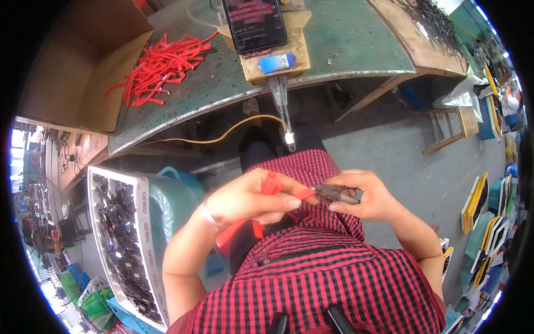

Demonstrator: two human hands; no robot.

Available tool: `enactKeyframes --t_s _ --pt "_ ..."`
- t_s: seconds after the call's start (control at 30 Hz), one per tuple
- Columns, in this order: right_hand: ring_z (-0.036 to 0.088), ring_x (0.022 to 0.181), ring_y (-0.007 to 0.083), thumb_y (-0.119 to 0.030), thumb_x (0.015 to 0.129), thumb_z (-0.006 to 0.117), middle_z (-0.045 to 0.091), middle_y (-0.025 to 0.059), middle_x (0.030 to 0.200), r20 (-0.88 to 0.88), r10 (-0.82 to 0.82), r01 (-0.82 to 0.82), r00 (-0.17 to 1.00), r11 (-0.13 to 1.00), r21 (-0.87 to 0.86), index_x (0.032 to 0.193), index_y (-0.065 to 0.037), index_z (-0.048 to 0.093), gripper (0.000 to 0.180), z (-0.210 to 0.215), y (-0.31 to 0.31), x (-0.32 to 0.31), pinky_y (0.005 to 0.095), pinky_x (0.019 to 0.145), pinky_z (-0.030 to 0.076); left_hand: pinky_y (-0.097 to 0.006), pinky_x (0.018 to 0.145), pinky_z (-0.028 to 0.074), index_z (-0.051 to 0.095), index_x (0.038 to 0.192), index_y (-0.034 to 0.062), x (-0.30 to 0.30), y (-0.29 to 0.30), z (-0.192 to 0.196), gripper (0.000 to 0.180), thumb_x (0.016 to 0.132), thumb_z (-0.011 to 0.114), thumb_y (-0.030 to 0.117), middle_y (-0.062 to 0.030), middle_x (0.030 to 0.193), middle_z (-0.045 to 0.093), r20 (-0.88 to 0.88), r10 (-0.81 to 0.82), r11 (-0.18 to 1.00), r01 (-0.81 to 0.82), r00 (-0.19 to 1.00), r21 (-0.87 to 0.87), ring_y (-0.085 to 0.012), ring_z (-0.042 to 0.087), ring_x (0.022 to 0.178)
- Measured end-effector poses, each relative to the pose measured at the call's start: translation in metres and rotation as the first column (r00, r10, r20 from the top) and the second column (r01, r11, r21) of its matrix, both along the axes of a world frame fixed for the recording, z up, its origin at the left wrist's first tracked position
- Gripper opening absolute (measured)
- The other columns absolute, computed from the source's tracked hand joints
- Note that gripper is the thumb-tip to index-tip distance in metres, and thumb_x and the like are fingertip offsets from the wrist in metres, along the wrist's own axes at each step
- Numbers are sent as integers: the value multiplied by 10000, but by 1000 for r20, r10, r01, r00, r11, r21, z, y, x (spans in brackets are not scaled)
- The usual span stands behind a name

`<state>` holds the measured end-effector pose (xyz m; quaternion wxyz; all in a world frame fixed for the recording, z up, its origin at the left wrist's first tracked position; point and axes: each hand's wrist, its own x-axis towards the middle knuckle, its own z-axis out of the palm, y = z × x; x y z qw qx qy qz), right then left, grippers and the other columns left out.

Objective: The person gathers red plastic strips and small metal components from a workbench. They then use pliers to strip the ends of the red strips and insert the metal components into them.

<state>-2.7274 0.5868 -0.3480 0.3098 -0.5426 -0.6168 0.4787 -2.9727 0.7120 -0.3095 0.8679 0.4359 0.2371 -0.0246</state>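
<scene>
Above my lap, my left hand (pixel 253 197) is closed around red strips, with the fingertips pinching one red strip (pixel 305 193) whose end points right. Other red ends show above the knuckles and below the palm. My right hand (pixel 370 197) is closed on a dark grey metal piece (pixel 336 193), whose exact kind I cannot make out. Its left tip meets the end of the strip, where a small shiny spot shows. Part of the piece is hidden by my right thumb and fingers.
On the green workbench (pixel 345 39) lies a pile of red strips (pixel 167 64) beside an open cardboard box (pixel 72 72). A phone (pixel 256 25) and a blue packet (pixel 276 63) rest on a yellowish fixture. At left stands a white box (pixel 147 222) of dark glossy pieces.
</scene>
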Motion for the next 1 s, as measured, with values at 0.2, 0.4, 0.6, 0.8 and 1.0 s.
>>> enactKeyframes --t_s 0.2,0.4,0.6,0.8,1.0 --pt "558 744 117 -172 756 797 650 61 940 -53 -11 11 999 1000 13 1144 -27 644 442 -15 0 -6 261 653 457 -187 470 316 615 1157 -41 -2 -2 -6 279 926 609 114 36 673 553 17 45 998 -44 999 -55 -33 419 530" --pt "552 794 95 -153 800 751 602 21 915 -21 -245 245 969 969 22 1199 -14 599 449 -25 -1 -10 251 709 453 -196 444 296 615 1139 -37 -1 -22 -59 269 930 579 128 29 586 499 -73 419 906 -411 905 100 -52 420 464" --pt "537 826 90 -156 816 733 579 -9 882 -138 -442 417 886 891 -179 1194 -26 605 419 -41 -16 -13 244 790 444 -184 424 305 575 1189 -32 27 -33 -77 283 959 524 125 15 570 499 -65 584 811 -582 809 47 -52 413 442" --pt "515 784 61 -159 818 728 556 -40 839 -169 -494 455 853 862 -223 1178 -38 617 396 -50 -25 -15 218 736 425 -179 420 322 540 1224 -35 34 -36 -73 304 979 502 140 11 551 493 4 642 766 -642 766 13 -53 412 429" --pt "504 768 50 -143 818 723 537 -54 824 -197 -522 471 830 845 -255 1167 -33 617 381 -52 -29 -18 214 724 421 -180 426 320 525 1234 -37 40 -41 -75 311 986 498 149 7 545 485 20 677 735 -677 736 42 -52 405 429"
